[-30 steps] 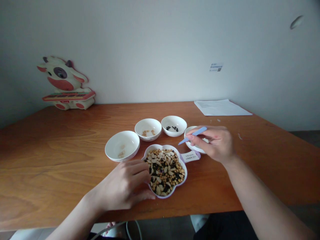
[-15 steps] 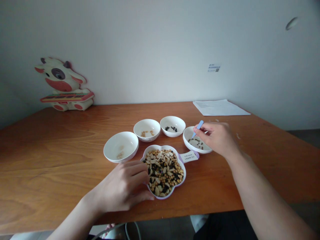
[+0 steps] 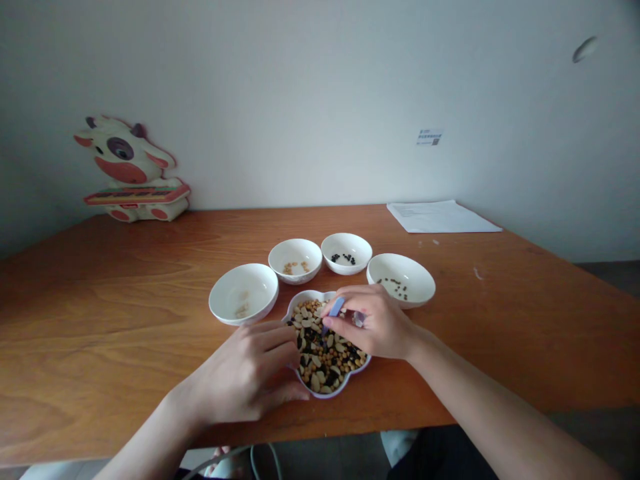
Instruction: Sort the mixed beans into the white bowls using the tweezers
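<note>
My right hand (image 3: 381, 321) pinches blue tweezers (image 3: 337, 307), their tips down among the mix in a flower-shaped dish (image 3: 334, 395). Peanuts, yellow beans and dark beans or seeds fill this dish. Around its left rim curl the fingers of my left hand (image 3: 257, 370), with the thumb by the lower edge. Behind it four white bowls form an arc: the left bowl (image 3: 220, 303) with a few pale pieces, another bowl (image 3: 283, 247) with yellow beans, a third (image 3: 345, 237) with black beans, and the right bowl (image 3: 423, 283) with small brownish seeds. My right hand covers the dish's handle.
A cow-shaped toy keyboard (image 3: 135, 173) stands at the table's back left. White paper sheets (image 3: 443, 217) lie at the back right against the wall (image 3: 280, 100). The wooden table's front edge (image 3: 320, 437) runs close to my body, and a cable (image 3: 273, 457) hangs below it.
My right hand has moved left and toward me with the tweezers, from over the right bowl to the flower-shaped dish. My left hand has stayed at the dish's rim.
</note>
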### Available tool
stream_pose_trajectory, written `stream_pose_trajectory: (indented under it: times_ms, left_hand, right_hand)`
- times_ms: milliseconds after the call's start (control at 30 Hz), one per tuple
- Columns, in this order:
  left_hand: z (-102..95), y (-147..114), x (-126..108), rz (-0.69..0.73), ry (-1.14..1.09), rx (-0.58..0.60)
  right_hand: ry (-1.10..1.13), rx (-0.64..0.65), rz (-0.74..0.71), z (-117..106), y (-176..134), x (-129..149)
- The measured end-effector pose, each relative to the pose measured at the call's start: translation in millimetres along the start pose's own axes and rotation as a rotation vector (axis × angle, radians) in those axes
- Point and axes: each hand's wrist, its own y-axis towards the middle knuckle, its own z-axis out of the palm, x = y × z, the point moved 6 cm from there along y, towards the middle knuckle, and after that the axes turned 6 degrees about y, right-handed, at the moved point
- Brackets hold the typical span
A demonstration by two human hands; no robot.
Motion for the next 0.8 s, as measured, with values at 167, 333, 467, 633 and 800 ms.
stream_pose_trajectory:
  times_ms: [167,333,467,633,800]
  left_hand:
    - [-0.6,1,-1,0.005,0.006,0.001]
    - [0.4,0,-1,0.009,0.008,0.002]
    - [1.0,-1,-1,0.002,0.005,0.013]
    - [-0.1,0,-1,0.002,0.023,0.007]
    - [-0.8,0,-1,-0.005,0.011,-0.006]
  right_hand:
    - [-0.104,0.082,0.009,8,-1,-4]
    - [-0.197,0.122,0.057,6,-1,-7]
    - [-0.285,0.157,0.099,7,-2,-11]
    - [-0.333,0.166,0.124,7,-4,-12]
    - [-0.301,0.175,0.1,7,-3,-9]
